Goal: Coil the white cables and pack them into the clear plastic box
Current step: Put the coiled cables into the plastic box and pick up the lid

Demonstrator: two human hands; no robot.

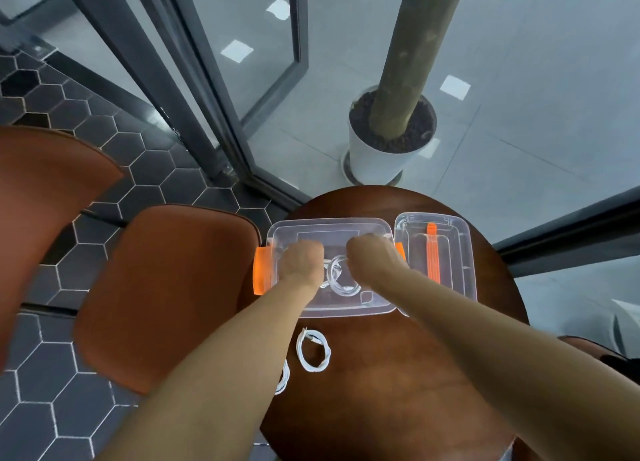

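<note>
Inside clear box [346, 310], left hand [301, 260], right hand [372, 257] grip coiled cable [343, 289].

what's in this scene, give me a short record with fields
surface: round wooden table
box: clear plastic box, open, orange latches at both ends
lid: clear lid with orange handle, right of the box
hands: left hand and right hand hold one coiled cable over the box
waiting: white coil on the table near the box; second cable at the table's left edge
</note>
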